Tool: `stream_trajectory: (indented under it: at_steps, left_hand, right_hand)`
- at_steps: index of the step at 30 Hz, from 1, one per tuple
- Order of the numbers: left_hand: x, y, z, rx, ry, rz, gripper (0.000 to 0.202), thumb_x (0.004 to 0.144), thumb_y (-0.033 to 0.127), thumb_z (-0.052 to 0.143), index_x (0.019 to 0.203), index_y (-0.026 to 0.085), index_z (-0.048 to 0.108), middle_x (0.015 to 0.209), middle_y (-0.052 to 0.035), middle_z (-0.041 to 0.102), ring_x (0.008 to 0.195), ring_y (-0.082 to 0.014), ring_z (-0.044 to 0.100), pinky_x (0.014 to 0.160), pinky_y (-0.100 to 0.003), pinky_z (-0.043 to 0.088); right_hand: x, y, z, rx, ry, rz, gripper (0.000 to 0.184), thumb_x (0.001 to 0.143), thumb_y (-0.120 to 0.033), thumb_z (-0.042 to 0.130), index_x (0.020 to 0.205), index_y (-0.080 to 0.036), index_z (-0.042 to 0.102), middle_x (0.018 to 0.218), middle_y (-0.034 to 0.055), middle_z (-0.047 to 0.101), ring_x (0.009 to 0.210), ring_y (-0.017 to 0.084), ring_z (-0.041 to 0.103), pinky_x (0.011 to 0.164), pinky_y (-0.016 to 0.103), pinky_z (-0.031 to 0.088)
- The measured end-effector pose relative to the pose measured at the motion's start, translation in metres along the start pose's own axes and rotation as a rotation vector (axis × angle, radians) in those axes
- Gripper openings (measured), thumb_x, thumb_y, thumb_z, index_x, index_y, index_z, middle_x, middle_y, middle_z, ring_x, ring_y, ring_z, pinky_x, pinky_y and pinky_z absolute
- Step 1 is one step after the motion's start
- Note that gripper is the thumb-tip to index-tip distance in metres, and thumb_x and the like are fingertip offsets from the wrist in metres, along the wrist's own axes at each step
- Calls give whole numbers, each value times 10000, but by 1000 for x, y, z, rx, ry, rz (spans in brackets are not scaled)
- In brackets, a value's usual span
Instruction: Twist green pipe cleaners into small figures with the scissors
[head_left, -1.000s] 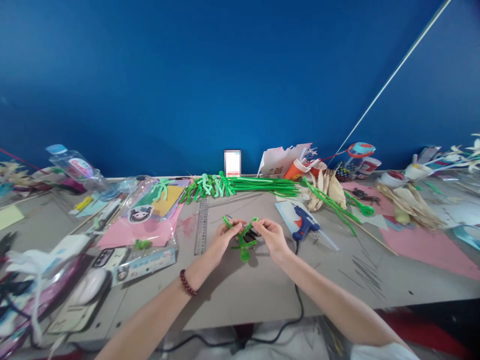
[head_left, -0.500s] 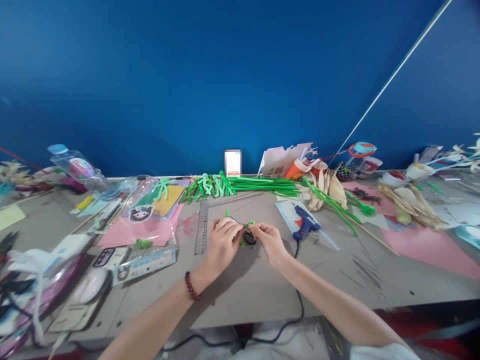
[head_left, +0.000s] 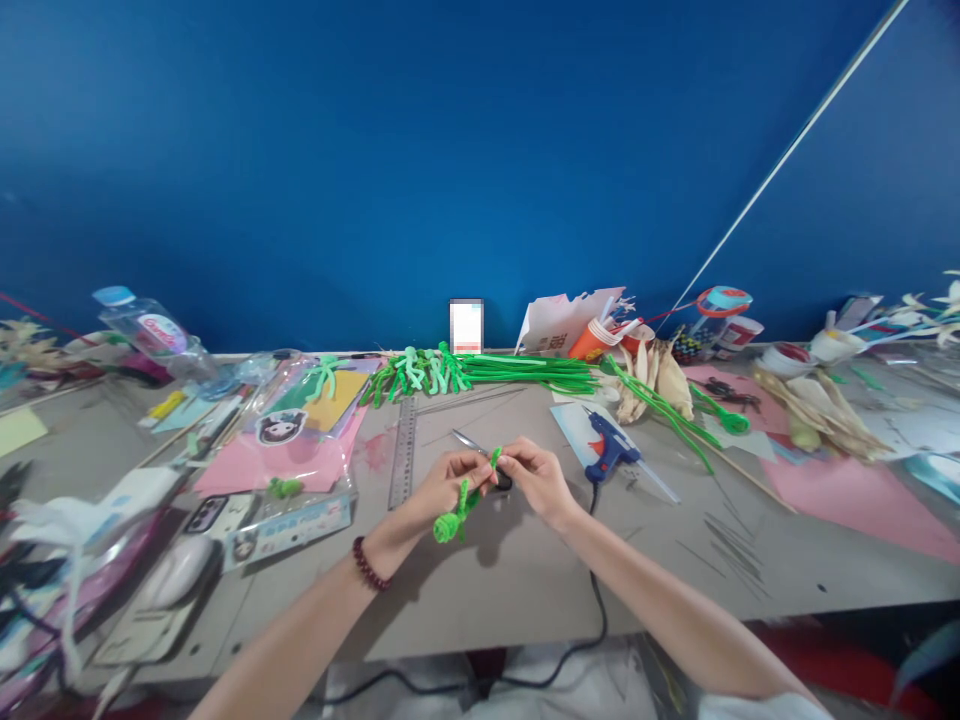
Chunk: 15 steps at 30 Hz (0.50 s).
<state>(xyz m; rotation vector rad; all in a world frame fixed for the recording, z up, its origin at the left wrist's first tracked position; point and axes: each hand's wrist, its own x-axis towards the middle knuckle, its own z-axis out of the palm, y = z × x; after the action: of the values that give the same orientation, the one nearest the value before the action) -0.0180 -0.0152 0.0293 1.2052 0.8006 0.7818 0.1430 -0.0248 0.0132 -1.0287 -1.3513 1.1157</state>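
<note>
Between my two hands is a green pipe cleaner piece (head_left: 448,526) with a coiled knob at its lower left end. My left hand (head_left: 454,480) pinches its stem, and the knob hangs out below the fingers. At the other end, the fingertips of my right hand (head_left: 532,478) are closed on the green tip. Scissors (head_left: 469,440) lie on the table just behind my hands, their blades toward the upper left and their dark handles partly hidden by the fingers. A clear ruler (head_left: 403,455) lies left of my left hand.
Green pipe cleaners (head_left: 525,372) lie bundled along the back. A blue glue gun (head_left: 613,448) rests on the right, its cable running to the front edge. Pink sheets in a plastic bag (head_left: 247,465) and a white mouse (head_left: 178,572) are on the left. Dried husks (head_left: 660,380) stand back right.
My left hand has turned and drawn back slightly, bringing the coiled green knob into view below it. The scissor blades behind show more. My right hand stays nearly in place.
</note>
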Motion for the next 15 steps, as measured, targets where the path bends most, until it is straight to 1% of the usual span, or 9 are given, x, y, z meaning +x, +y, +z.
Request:
stream_trajectory:
  at_steps: [2, 4, 6, 8, 10, 11, 13, 14, 15]
  left_hand:
    - [-1, 0, -1, -73, -89, -37, 417, 637, 515, 704, 541, 132, 568, 496, 13, 481, 460, -66, 363, 471, -220, 243]
    - [-1, -2, -2, -143, -147, -61, 404, 638, 498, 712, 538, 133, 572, 513, 5, 493, 485, -76, 398, 494, -222, 278]
    - [2, -5, -3, -183, -160, -56, 387, 659, 490, 698, 553, 134, 591, 555, -15, 535, 534, -99, 459, 546, -235, 336]
    - [5, -7, -4, -181, -117, -35, 396, 708, 515, 640, 593, 136, 625, 609, -47, 590, 598, -138, 525, 613, -266, 384]
    - [7, -8, -6, -126, -31, 6, 476, 783, 574, 501, 671, 140, 663, 680, -80, 639, 668, -183, 571, 670, -303, 408]
    - [7, -8, -7, -70, 40, 54, 528, 819, 594, 412, 733, 145, 677, 730, -91, 659, 705, -200, 585, 693, -320, 413]
    - [4, -7, -9, 135, 244, 236, 555, 863, 578, 308, 902, 162, 674, 889, -101, 674, 819, -221, 590, 759, -344, 408]
    - [1, -6, -9, 286, 357, 358, 516, 869, 556, 327, 973, 174, 657, 964, -101, 665, 881, -227, 580, 798, -352, 397]
    - [-2, -6, -9, 459, 454, 482, 450, 858, 529, 395, 1020, 188, 641, 1012, -100, 653, 932, -232, 564, 834, -359, 379]
  right_hand:
    - [-1, -4, 1, 36, -49, 18, 254, 738, -421, 650, 634, -190, 669, 672, 19, 572, 642, 143, 534, 639, 270, 424]
    - [-2, -5, 3, 121, -89, 66, 266, 732, -441, 653, 644, -190, 643, 652, 12, 585, 609, 139, 548, 614, 271, 430]
    - [-2, -5, 5, 222, -109, 136, 286, 718, -464, 659, 670, -187, 608, 610, 1, 588, 559, 137, 555, 582, 275, 430]
    - [-1, -4, 6, 290, -75, 195, 316, 683, -481, 682, 671, -184, 575, 576, -11, 577, 519, 129, 544, 553, 270, 419]
    - [1, -2, 6, 301, 18, 220, 342, 630, -482, 719, 660, -180, 563, 570, -21, 566, 509, 111, 513, 531, 250, 396]
    - [2, -1, 5, 287, 72, 221, 349, 607, -479, 734, 652, -178, 563, 575, -23, 561, 512, 102, 491, 520, 239, 379]
    - [3, 0, 4, 251, 154, 218, 352, 583, -471, 746, 642, -172, 570, 587, -24, 551, 521, 88, 448, 498, 221, 343]
    - [3, 1, 4, 238, 180, 219, 348, 583, -467, 745, 640, -169, 574, 587, -26, 541, 521, 84, 427, 489, 216, 326]
    - [3, 2, 4, 229, 197, 221, 342, 589, -463, 741, 640, -168, 577, 582, -29, 528, 519, 81, 410, 482, 214, 313]
